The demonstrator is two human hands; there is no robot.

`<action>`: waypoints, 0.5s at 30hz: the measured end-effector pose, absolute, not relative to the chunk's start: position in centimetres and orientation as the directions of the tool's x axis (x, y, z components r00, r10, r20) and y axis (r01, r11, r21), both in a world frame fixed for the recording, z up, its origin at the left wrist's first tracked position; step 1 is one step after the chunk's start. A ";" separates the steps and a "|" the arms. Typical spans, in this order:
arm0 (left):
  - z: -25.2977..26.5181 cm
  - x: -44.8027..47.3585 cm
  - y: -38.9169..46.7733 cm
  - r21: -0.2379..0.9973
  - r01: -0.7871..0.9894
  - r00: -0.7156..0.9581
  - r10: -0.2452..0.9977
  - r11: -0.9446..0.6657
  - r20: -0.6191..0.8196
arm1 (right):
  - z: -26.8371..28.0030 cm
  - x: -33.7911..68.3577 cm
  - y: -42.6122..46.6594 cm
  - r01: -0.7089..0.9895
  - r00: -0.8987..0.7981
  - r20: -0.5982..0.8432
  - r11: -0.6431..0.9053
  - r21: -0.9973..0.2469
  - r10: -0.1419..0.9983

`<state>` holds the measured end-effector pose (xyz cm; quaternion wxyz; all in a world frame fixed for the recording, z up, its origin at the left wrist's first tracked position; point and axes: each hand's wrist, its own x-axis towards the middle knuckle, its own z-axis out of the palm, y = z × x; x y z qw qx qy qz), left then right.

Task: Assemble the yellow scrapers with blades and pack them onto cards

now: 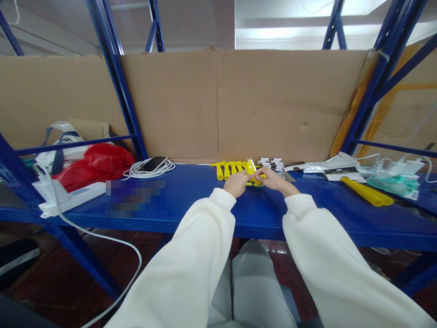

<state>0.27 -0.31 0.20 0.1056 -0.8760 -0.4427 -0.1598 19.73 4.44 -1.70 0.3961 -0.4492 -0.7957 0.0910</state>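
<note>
Both my hands meet over the blue shelf, in white sleeves. My left hand and my right hand together pinch a small yellow scraper-like tool between the fingertips. Just behind them lies a row of several similar yellow tools with their handles towards me. To the right of that row sits a small stack of white and black pieces.
A phone rests on a coiled white cable at the shelf's back left. A red bag and a white power strip lie further left. A yellow roll, papers and a green pack occupy the right. Cardboard lines the back.
</note>
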 end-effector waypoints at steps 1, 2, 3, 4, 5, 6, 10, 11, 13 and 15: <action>0.2 0.3 -0.3 -0.043 0.807 0.561 0.740 -0.590 0.372 | -1.7 19.7 4.4 0.644 -0.284 0.551 0.582 -0.497 0.785; 0.2 0.2 -0.3 -0.043 0.804 0.565 0.738 -0.593 0.369 | -1.6 19.7 4.4 0.644 -0.286 0.553 0.584 -0.494 0.782; 0.2 0.2 -0.3 -0.043 0.802 0.568 0.737 -0.596 0.366 | -1.6 19.7 4.4 0.644 -0.289 0.554 0.587 -0.491 0.781; 0.2 0.2 -0.2 -0.044 0.800 0.571 0.737 -0.598 0.363 | -1.5 19.7 4.4 0.644 -0.291 0.555 0.588 -0.490 0.780; 0.2 0.2 -0.2 -0.046 0.800 0.572 0.737 -0.599 0.359 | -1.5 19.7 4.3 0.644 -0.291 0.553 0.587 -0.491 0.781; 0.2 0.2 -0.2 -0.048 0.799 0.574 0.737 -0.599 0.358 | -1.4 19.6 4.3 0.644 -0.288 0.550 0.584 -0.494 0.784; 0.1 0.2 0.0 -0.053 0.797 0.577 0.732 -0.602 0.363 | -1.3 19.6 4.2 0.632 -0.264 0.537 0.564 -0.531 0.801; 0.1 0.2 0.0 -0.052 0.797 0.576 0.731 -0.602 0.366 | -1.3 19.6 4.2 0.620 -0.259 0.534 0.563 -0.546 0.804; 0.1 0.2 0.1 -0.049 0.798 0.573 0.730 -0.601 0.373 | -1.5 19.6 4.3 0.584 -0.242 0.527 0.555 -0.592 0.815; 0.1 0.2 0.0 -0.043 0.800 0.566 0.730 -0.598 0.382 | -1.7 19.6 4.5 0.540 -0.206 0.513 0.534 -0.651 0.833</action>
